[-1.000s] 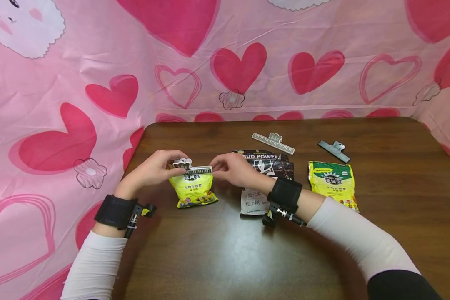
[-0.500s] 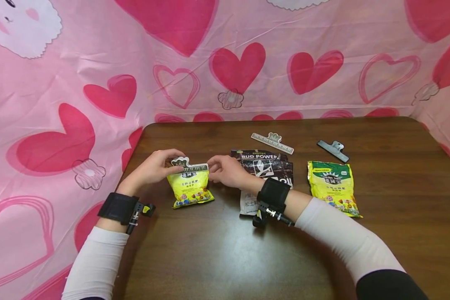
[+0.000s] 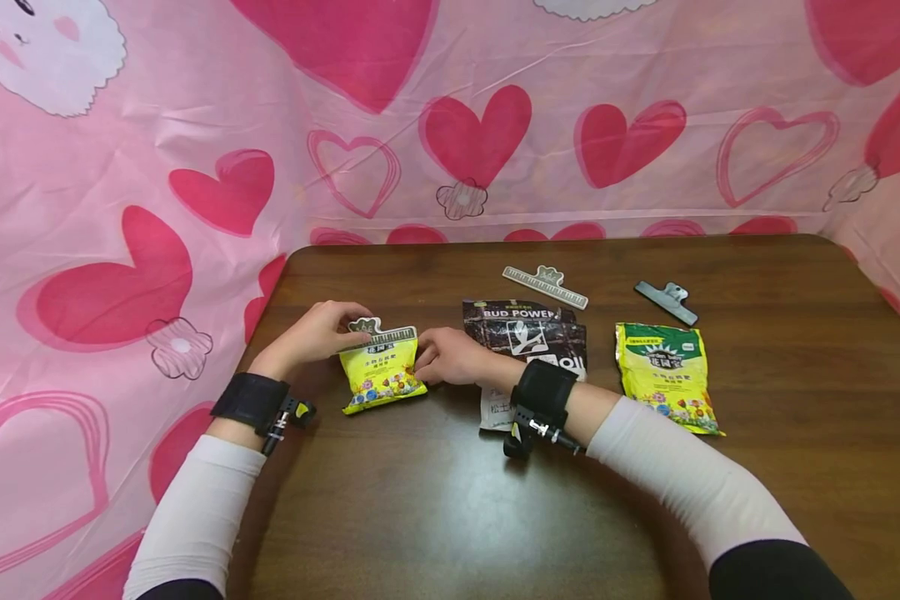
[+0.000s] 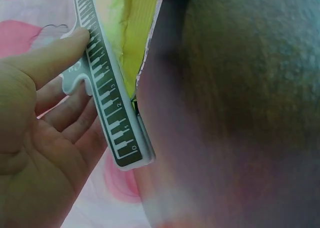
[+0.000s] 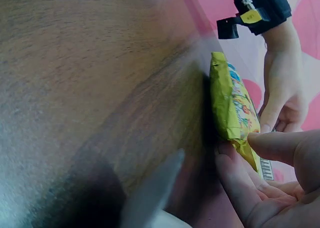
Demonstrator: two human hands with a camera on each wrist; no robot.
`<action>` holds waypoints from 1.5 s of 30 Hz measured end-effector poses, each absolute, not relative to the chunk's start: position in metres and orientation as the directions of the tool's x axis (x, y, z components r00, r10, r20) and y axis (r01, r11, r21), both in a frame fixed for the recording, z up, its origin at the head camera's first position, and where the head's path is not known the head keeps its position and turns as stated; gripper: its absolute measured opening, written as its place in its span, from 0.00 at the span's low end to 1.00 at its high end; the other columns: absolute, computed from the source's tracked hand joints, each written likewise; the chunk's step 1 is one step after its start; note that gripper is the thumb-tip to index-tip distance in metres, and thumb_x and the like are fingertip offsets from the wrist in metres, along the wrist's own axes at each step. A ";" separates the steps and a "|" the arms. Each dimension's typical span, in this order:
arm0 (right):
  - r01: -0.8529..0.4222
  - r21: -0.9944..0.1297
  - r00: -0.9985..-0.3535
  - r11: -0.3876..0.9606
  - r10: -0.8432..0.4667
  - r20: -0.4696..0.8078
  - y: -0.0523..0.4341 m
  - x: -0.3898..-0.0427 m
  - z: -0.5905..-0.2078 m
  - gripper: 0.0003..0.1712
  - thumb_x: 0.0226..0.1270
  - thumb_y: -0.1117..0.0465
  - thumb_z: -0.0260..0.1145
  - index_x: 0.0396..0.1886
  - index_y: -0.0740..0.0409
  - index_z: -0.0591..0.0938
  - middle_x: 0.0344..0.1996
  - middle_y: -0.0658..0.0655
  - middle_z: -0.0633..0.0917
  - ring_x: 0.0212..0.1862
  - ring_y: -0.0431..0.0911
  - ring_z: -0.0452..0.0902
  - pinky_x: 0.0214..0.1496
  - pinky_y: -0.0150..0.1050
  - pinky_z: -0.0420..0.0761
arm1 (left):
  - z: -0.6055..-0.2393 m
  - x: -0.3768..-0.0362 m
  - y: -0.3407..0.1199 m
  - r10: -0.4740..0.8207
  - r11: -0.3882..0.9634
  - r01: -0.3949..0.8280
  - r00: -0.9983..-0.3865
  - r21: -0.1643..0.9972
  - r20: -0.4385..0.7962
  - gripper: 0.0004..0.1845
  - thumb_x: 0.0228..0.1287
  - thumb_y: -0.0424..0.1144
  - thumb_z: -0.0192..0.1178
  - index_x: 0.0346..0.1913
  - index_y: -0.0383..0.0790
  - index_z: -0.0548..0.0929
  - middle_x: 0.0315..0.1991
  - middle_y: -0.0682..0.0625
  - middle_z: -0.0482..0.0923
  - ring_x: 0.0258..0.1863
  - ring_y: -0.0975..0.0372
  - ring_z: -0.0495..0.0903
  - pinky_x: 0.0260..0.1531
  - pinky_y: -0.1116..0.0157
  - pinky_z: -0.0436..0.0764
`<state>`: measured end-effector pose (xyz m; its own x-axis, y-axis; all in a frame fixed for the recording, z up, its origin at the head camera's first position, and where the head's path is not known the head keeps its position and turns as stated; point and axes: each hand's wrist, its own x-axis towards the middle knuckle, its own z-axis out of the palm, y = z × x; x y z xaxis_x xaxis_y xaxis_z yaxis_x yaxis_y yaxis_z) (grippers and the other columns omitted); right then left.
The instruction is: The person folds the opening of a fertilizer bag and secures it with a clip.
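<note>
A small yellow fertilizer bag (image 3: pixel 381 375) with a flower print is at the left of the table, its top edge inside a long bag clip (image 3: pixel 393 336) printed with piano keys. My left hand (image 3: pixel 311 337) holds the clip by its wavy handle; in the left wrist view the thumb presses the front of the clip (image 4: pixel 112 106) and the fingers are behind it. At the bag's right side, my right hand (image 3: pixel 456 358) pinches the edge. The right wrist view shows the thumb on the printed face of the bag (image 5: pixel 225 106) and fingers on its other side.
Dark and white printed bags (image 3: pixel 528 333) lie overlapped just right of my right hand. Farther right lies another yellow and green fertilizer bag (image 3: pixel 663 371). Behind them are a second piano-key clip (image 3: pixel 546 286) and a grey metal clip (image 3: pixel 667 302). A heart-patterned cloth (image 3: pixel 480 142) surrounds the table.
The clipped bag has shifted slightly left and lower. My right hand has slid from beside the clip's end down to the bag's right edge. The left hand keeps its hold on the clip.
</note>
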<state>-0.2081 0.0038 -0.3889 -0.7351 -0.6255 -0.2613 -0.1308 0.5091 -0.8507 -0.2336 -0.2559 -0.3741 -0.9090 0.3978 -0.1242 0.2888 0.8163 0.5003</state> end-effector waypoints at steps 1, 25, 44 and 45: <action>-0.130 -0.853 -0.731 0.506 -0.630 -0.262 0.004 -0.208 -0.390 0.28 0.63 0.67 0.68 0.62 0.70 0.73 0.46 0.62 0.89 0.45 0.47 0.88 0.43 0.30 0.82 | -0.375 -0.234 -0.256 0.396 0.821 0.287 -0.909 0.493 -0.129 0.24 0.62 0.41 0.68 0.60 0.36 0.80 0.51 0.41 0.84 0.44 0.53 0.79 0.49 0.53 0.81; -0.120 -0.869 -0.700 0.481 -0.661 -0.270 0.013 -0.204 -0.392 0.19 0.65 0.68 0.66 0.55 0.71 0.79 0.41 0.65 0.89 0.37 0.51 0.89 0.39 0.35 0.86 | -0.385 -0.238 -0.247 0.378 0.863 0.284 -0.911 0.417 -0.163 0.23 0.63 0.42 0.68 0.57 0.33 0.82 0.43 0.41 0.82 0.40 0.53 0.75 0.43 0.58 0.78; -0.233 -0.838 -0.737 0.493 -0.652 -0.179 0.069 -0.223 -0.355 0.18 0.68 0.63 0.66 0.56 0.66 0.81 0.44 0.63 0.89 0.45 0.56 0.86 0.46 0.41 0.85 | -0.343 -0.236 -0.212 0.433 0.749 0.408 -0.898 0.522 0.081 0.18 0.64 0.36 0.66 0.56 0.37 0.82 0.49 0.41 0.84 0.47 0.52 0.83 0.51 0.51 0.83; -0.251 -0.827 -0.748 0.504 -0.643 -0.165 0.074 -0.224 -0.353 0.18 0.68 0.63 0.66 0.56 0.65 0.81 0.45 0.62 0.89 0.45 0.55 0.86 0.46 0.41 0.85 | -0.342 -0.235 -0.208 0.434 0.741 0.410 -0.897 0.532 0.087 0.17 0.64 0.36 0.66 0.56 0.37 0.83 0.49 0.41 0.84 0.46 0.53 0.83 0.51 0.51 0.83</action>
